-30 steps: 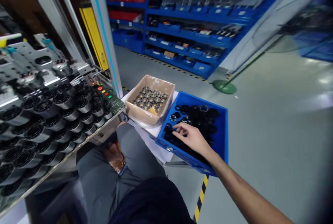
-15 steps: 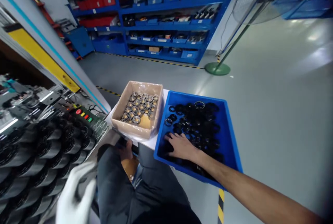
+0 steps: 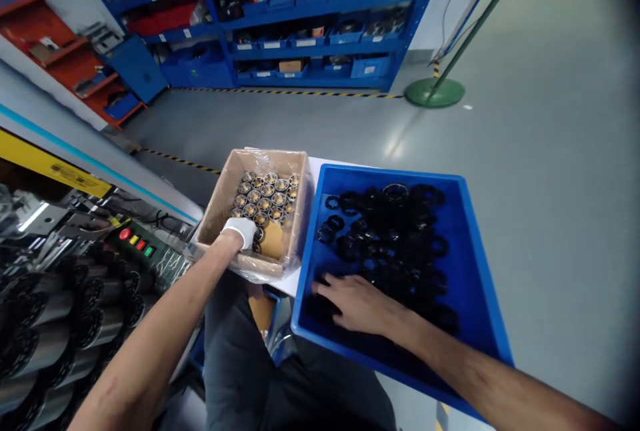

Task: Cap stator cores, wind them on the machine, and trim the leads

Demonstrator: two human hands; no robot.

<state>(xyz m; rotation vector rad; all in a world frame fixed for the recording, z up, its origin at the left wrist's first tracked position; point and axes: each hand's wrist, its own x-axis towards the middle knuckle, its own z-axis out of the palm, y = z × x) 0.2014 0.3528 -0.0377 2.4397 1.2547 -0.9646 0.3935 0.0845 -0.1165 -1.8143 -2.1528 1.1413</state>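
My left hand (image 3: 242, 231), in a white glove, reaches down into the near left part of a plastic-lined cardboard box (image 3: 210, 221). It is at the metal rings (image 3: 264, 204) standing in rows there; its fingertips are hidden, so a grip cannot be made out. My bare right hand (image 3: 357, 304) is low in the near left corner of a blue plastic bin (image 3: 480, 271). Its fingers are spread apart over dark parts in shadow, with nothing visibly held. Black notched rings (image 3: 370, 237) lie heaped beyond that hand.
Black-ended metal cylinders (image 3: 100, 327) crowd the left side beside a machine with a button panel (image 3: 137, 242). Blue shelving (image 3: 310, 57) stands at the back, with a green round stand base (image 3: 435, 93) to its right. My legs (image 3: 235, 351) are below the box.
My gloved left hand has moved from the lower left, up and rightward into the cardboard box. My right hand stays in the blue bin, fingers still spread. The view has tilted down.
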